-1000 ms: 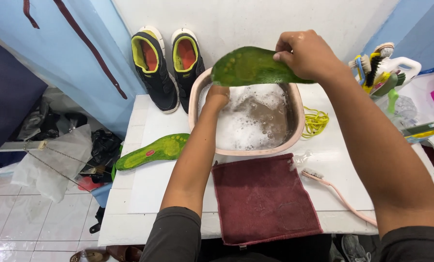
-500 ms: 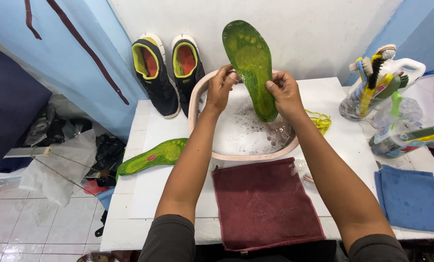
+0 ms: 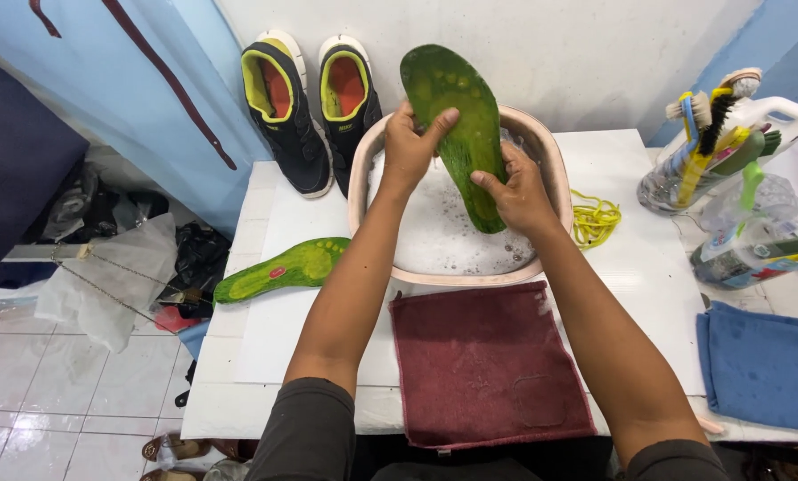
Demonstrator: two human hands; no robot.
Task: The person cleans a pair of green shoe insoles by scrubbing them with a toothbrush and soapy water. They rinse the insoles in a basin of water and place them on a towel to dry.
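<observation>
both hands grip green insole (image 3: 457, 116) over basin (image 3: 541, 147)

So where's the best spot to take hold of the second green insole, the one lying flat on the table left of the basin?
Probably its heel end. The spare insole lies flat with that end poking past the table edge at the left, so fingers could come from the left and pinch above and below it. The toe end by the basin offers no such gap.
</observation>
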